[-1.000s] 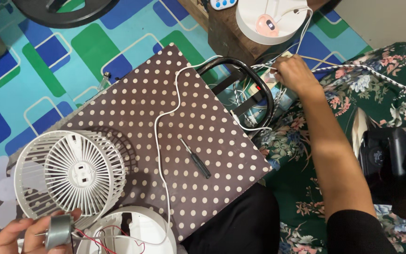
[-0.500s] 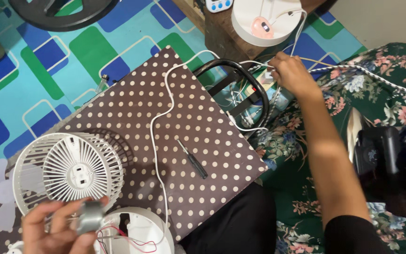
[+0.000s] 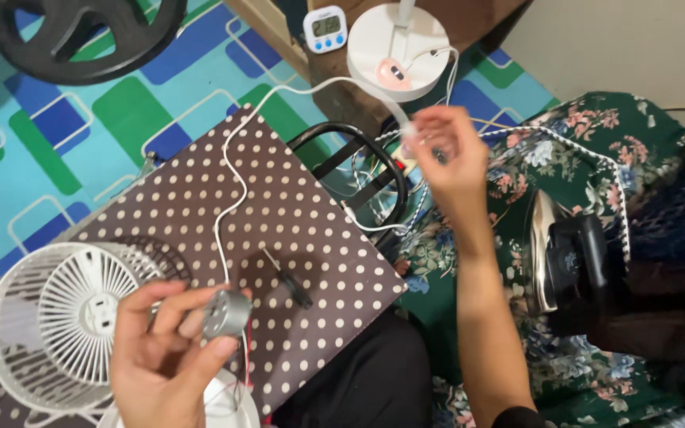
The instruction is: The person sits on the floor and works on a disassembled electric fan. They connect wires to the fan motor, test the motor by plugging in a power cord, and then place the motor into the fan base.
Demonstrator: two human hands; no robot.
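Left hand (image 3: 160,357) has lifted the small motor (image 3: 226,314) up over the dotted board (image 3: 295,214), fingers pinched around it. Right hand (image 3: 449,154) raised off the board's far edge, gripping a white plug (image 3: 407,136). Screwdriver (image 3: 287,277) on board.

Both hands are now lifted up

The left hand (image 3: 164,357) has raised the small motor (image 3: 226,313) from beside the fan grille (image 3: 57,325) up over the dotted board (image 3: 295,214). The right hand (image 3: 449,154) has left the wires (image 3: 374,170) and now pinches a white cable end (image 3: 408,136), higher.
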